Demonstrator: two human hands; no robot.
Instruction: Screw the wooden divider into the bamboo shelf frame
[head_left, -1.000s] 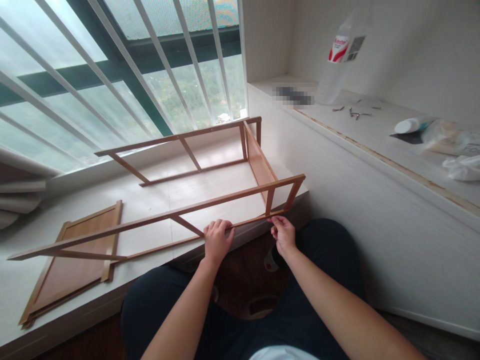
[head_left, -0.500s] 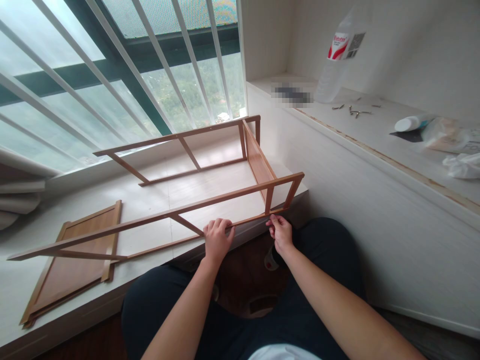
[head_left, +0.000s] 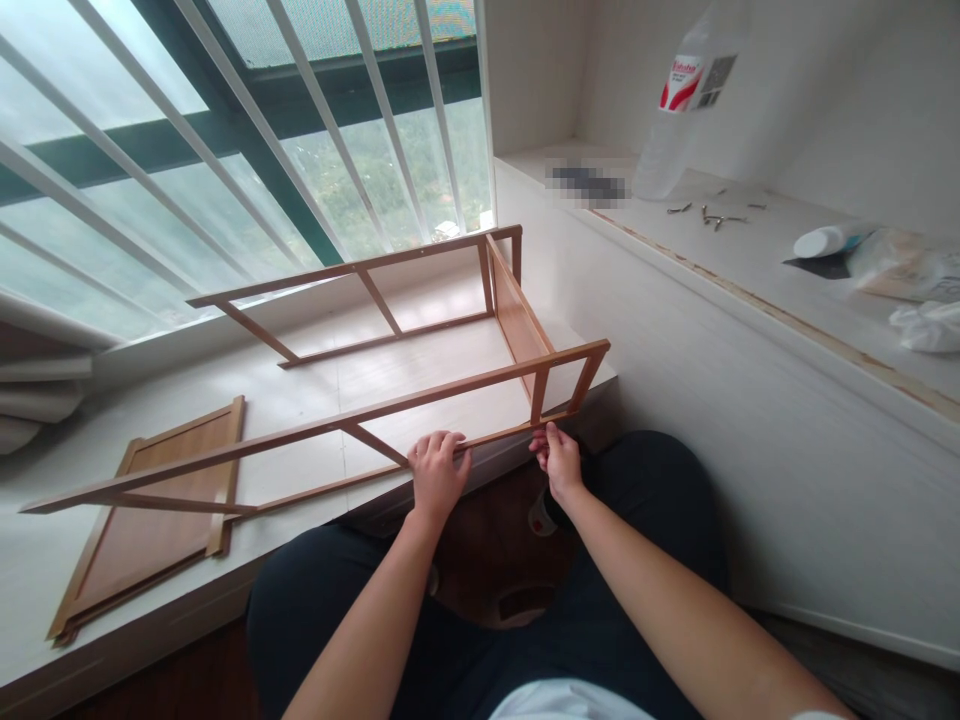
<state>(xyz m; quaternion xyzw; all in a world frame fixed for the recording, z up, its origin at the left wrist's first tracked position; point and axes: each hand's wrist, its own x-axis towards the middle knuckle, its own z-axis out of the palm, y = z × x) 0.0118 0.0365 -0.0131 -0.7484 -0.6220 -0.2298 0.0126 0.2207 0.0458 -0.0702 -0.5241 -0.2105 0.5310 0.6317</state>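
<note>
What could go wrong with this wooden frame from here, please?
The near side of the wooden frame lies close to the edge of the ledge, so it might slip if the left hand lets go. Only one panel, near one end, visibly joins its two sides, so the other end may twist.

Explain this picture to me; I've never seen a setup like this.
There is no machine here: a person works bare-handed, wearing a camera on the head that looks forward and down, so you see roughly what they see.

On the pale ledge by the barred window stands a wooden frame, two open sides joined by a panel at one end. The left hand holds the near side's lower rail. The right hand has its fingers at that rail near the panel end; whether they pinch something small can't be made out.

A flat wooden panel lies at left. The shelf at right bears a bottle and small metal pieces.
</note>
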